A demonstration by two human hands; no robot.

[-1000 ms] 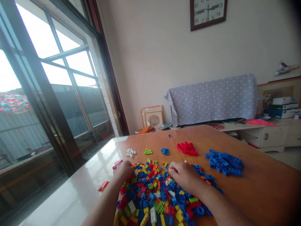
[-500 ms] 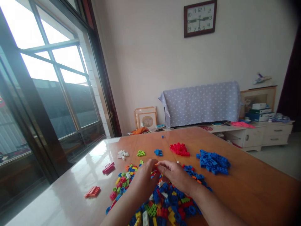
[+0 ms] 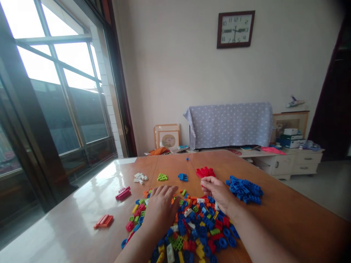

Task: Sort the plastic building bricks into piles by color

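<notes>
A large mixed pile of toy building bricks (image 3: 192, 233) lies on the table in front of me. Over its left part my left hand (image 3: 163, 204) is spread, palm down, fingers stretched and apart, with nothing visible in it. My right hand (image 3: 215, 190) is at the pile's far right edge, thumb and fingers pinched together. A small bit of red shows at its fingertips, seemingly a red brick mostly hidden by the fingers. Just beyond that hand sits a group of red bricks (image 3: 205, 171). The blue brick heap (image 3: 244, 190) lies to its right.
Small sorted groups stand around the pile: white bricks (image 3: 140, 178), lime green bricks (image 3: 162, 177), blue bricks (image 3: 182, 177), dark pink bricks (image 3: 123, 193) and orange pieces (image 3: 104, 221). A tiny blue piece (image 3: 187, 159) lies near the far edge of the wooden table (image 3: 287, 223).
My hands were together over the pile and have come apart. The right hand has moved right, toward the red bricks; the left has opened slightly to the left. The view has shifted a little.
</notes>
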